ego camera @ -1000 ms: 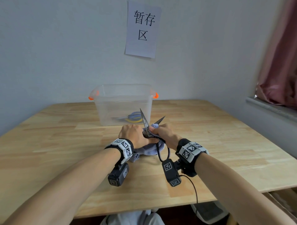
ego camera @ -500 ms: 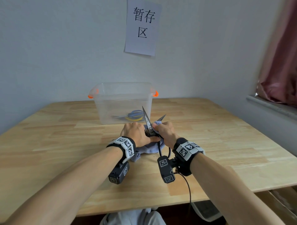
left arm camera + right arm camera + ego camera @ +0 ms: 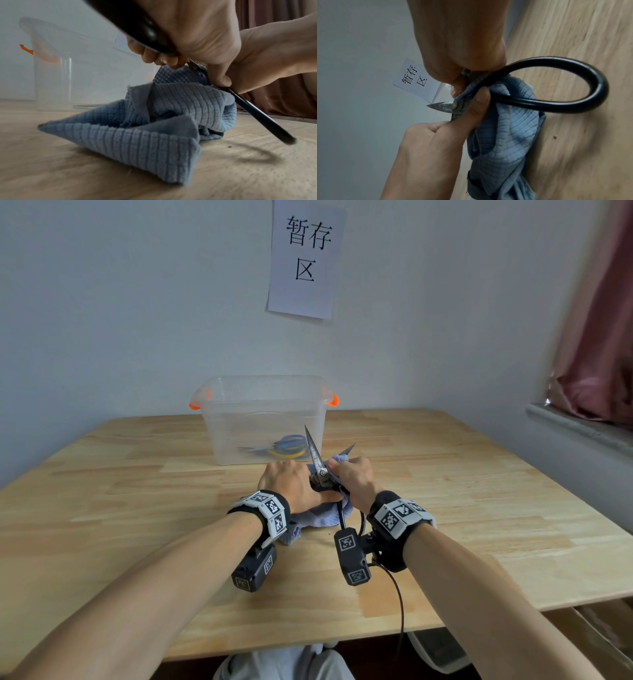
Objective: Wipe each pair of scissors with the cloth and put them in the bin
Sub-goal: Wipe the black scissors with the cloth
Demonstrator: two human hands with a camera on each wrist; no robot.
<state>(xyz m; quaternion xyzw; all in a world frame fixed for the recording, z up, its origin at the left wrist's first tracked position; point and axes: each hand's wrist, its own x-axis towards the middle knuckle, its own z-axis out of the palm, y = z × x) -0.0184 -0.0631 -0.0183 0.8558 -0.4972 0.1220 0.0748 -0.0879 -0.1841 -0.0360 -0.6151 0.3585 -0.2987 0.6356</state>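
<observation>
A pair of black-handled metal scissors [image 3: 314, 454] stands with its blades apart, tips pointing up and away from me. My left hand [image 3: 291, 481] grips it, one handle loop in the palm [image 3: 197, 27] and the thumb by the pivot [image 3: 428, 148]. My right hand [image 3: 352, 477] pinches the blue cloth [image 3: 318, 517] round the right blade [image 3: 462, 40]. The rest of the cloth [image 3: 154, 135] lies bunched on the table under the hands. The free handle loop [image 3: 573, 108] hangs toward me. The clear bin [image 3: 263, 405] stands just behind.
Inside the bin lies a pair of scissors with blue and yellow handles [image 3: 287, 446]. The bin has orange handles and sits near the wall, below a paper sign [image 3: 305, 258]. The wooden table [image 3: 479, 508] stretches to both sides. A curtain [image 3: 599, 337] hangs at the right.
Both hands keep their hold on the scissors and the cloth. The hands and scissors have shifted slightly away from me, toward the bin.
</observation>
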